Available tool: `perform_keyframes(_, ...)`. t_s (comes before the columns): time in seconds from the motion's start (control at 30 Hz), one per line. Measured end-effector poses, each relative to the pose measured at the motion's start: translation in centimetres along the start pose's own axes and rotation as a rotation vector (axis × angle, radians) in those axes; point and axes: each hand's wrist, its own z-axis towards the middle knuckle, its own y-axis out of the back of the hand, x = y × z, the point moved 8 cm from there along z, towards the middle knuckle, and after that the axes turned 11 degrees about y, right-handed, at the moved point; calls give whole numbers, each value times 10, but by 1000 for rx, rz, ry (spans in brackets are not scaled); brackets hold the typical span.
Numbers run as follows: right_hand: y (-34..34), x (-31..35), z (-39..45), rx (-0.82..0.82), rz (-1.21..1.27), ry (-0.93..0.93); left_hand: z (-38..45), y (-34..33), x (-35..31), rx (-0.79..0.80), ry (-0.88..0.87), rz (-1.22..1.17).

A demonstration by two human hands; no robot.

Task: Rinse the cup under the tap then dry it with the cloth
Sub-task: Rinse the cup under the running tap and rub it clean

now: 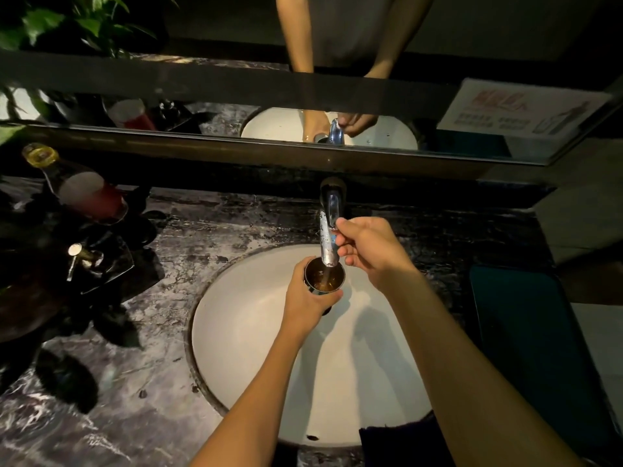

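My left hand (308, 298) grips a small metal cup (324, 276) upright over the white sink (242, 332), directly below the spout of the chrome tap (328, 230). Water runs from the spout into the cup, which holds brownish water. My right hand (371, 251) is closed on the tap's lever at the top of the spout. A dark cloth (401, 443) lies over the sink's front right rim, partly hidden by my right forearm.
The dark marbled counter (135, 382) surrounds the sink. At the left stand a bottle with a gold cap (74, 187), a soap pump (81, 256) and dark plant leaves. A teal tray (526, 332) sits at the right. A mirror (387, 129) runs behind the tap.
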Motion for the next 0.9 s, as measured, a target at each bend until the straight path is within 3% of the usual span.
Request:
perform_keyframes(0.13,3,-3,0,-7,-5,26,5,6,-1,-43,7,-29)
perform_keyframes(0.23,18,-14,-1,-112,16,57,9,12,3,-84,15,-94)
perform_keyframes(0.4,46,-68,-15,-260,26,-51,9,-4,5,8,-9,9)
perform_keyframes(0.5,49,-98,-21,-264,-15,-150,14,2,9,-43,5,-50)
perform_keyframes(0.7,49,-118,-24,-256,-35,-196,14,-4,14,-11,5,1)
perform_keyframes(0.9,46,-126,-20,-222,-26,-221,17,5,16,-85,7,-48)
